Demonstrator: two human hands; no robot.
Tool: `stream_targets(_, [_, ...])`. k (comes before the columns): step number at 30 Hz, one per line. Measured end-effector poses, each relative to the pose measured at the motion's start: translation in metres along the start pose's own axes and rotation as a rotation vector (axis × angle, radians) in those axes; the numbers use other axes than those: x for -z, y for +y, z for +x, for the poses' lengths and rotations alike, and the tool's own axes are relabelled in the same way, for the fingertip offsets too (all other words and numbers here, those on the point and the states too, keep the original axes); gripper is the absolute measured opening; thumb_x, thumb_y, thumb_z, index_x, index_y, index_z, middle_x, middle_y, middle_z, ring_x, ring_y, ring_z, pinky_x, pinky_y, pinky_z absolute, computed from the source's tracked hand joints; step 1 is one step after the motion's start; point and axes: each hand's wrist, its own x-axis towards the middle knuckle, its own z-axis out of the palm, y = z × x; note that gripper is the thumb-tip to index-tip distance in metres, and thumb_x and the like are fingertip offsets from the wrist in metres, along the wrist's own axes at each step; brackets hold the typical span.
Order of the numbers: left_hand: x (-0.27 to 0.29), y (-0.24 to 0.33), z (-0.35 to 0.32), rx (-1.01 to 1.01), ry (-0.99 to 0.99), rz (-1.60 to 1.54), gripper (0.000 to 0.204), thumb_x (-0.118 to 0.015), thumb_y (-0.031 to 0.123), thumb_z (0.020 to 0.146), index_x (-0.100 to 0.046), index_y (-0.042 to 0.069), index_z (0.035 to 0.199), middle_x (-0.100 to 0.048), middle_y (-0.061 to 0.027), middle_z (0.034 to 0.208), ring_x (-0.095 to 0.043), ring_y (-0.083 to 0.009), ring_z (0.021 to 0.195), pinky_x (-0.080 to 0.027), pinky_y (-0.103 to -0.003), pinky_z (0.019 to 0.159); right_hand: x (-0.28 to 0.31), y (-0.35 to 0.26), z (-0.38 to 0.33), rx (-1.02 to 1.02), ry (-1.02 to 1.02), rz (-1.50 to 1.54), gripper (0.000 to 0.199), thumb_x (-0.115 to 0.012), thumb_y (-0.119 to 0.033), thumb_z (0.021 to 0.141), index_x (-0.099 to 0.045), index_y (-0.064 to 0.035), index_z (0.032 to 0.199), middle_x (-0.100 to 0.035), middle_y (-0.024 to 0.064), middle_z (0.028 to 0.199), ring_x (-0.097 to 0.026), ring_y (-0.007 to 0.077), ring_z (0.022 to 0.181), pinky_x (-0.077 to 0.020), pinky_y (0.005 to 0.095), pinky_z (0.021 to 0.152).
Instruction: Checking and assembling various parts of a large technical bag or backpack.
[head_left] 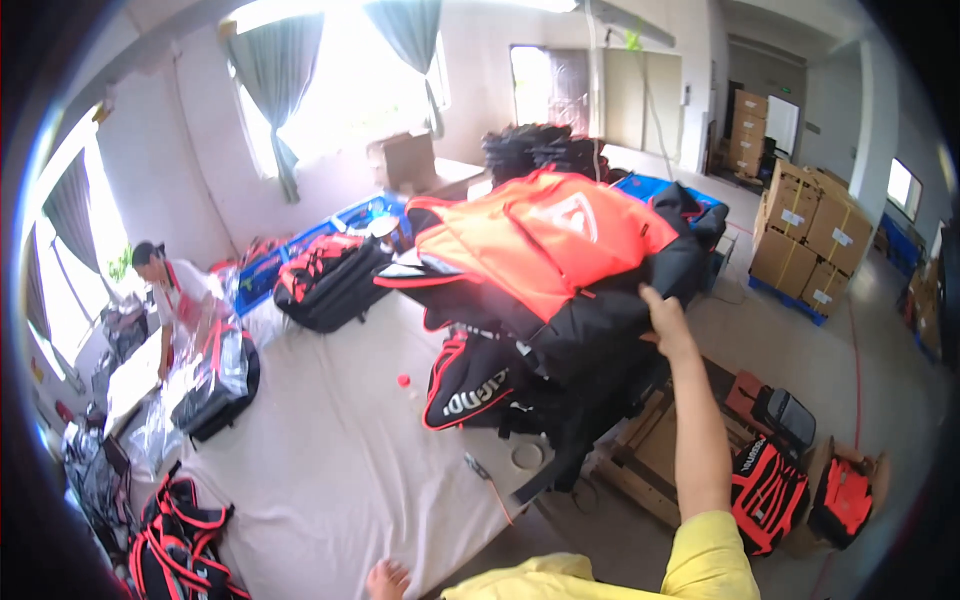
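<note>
A large red and black backpack (560, 240) lies across the right part of the table, on top of another black bag with red piping (480, 385). My right arm is stretched out, and my right hand (665, 322) is closed on the black side of the upper backpack; its fingertips are partly hidden. My left hand (388, 578) is low at the near edge of the table (340, 430), with fingers loosely apart and nothing in them. On the cloth lie a small tool with an orange cord (478, 468), a roll of tape (527, 457) and a small red round piece (404, 380).
A co-worker (180, 300) at the left handles a bag in clear plastic (215, 385). Another red and black bag (335, 280) lies at the far side, and a strapped one (180, 540) lies near left. Stacked cartons (810, 240) stand right; bags (770, 495) sit on the floor.
</note>
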Motion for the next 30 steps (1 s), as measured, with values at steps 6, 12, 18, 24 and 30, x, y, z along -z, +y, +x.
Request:
stream_targets(6, [0.133,-0.072,-0.145,-0.061,0.74,-0.345,0.024,-0.058,0.033,0.109,-0.065,0.016,0.094,-0.062,-0.0005,0.075,-0.058,-0.0151,0.055,-0.05,-0.03,0.048,-0.081,-0.065,-0.023,-0.027,0.085,0.005,0.082,-0.073,-0.06,0.09,-0.062,-0.0023,0.146,-0.059,0.0203,0.148,-0.058,0.039,0.131,-0.0523,0.0604,0.098])
stream_targets(12, [0.092,-0.014,-0.149,-0.176,0.887,-0.089,0.026,-0.063,0.029,0.106,-0.072,0.005,0.102,-0.072,-0.0042,0.081,-0.07,-0.0142,0.069,-0.054,-0.029,0.06,-0.153,0.002,0.098,0.42,-0.807,0.074,0.063,-0.065,-0.053,0.098,-0.061,-0.0188,0.151,-0.056,0.0108,0.156,-0.048,0.0286,0.147,-0.048,0.0533,0.107])
stream_targets(18, [0.169,-0.06,-0.203,-0.174,1.208,-0.027,0.034,-0.065,0.035,0.104,-0.074,0.001,0.106,-0.079,-0.009,0.087,-0.077,-0.0178,0.077,-0.061,-0.035,0.076,-0.419,0.074,0.029,0.396,-1.283,-0.152,0.061,-0.065,-0.051,0.099,-0.062,-0.0153,0.147,-0.059,0.0148,0.149,-0.052,0.0326,0.14,-0.0489,0.0532,0.105])
stream_targets(24, [0.37,-0.002,-0.22,-0.29,1.492,0.19,0.039,-0.064,0.037,0.104,-0.074,0.003,0.09,-0.078,-0.0131,0.081,-0.078,-0.0319,0.079,-0.059,-0.045,0.076,-0.477,0.112,-0.063,0.435,-1.309,-0.399,0.059,-0.065,-0.05,0.099,-0.064,-0.0118,0.144,-0.062,0.0188,0.142,-0.055,0.0366,0.134,-0.0499,0.0531,0.103])
stream_targets(30, [0.591,0.139,-0.294,-0.292,1.534,-0.427,0.075,-0.052,0.078,0.098,-0.069,0.005,0.104,-0.072,-0.0083,0.091,-0.072,-0.0193,0.078,-0.058,-0.04,0.066,-0.54,0.154,-0.18,0.489,-1.283,-0.614,0.057,-0.065,-0.049,0.1,-0.066,-0.0084,0.14,-0.065,0.0228,0.135,-0.059,0.0406,0.128,-0.0508,0.053,0.101])
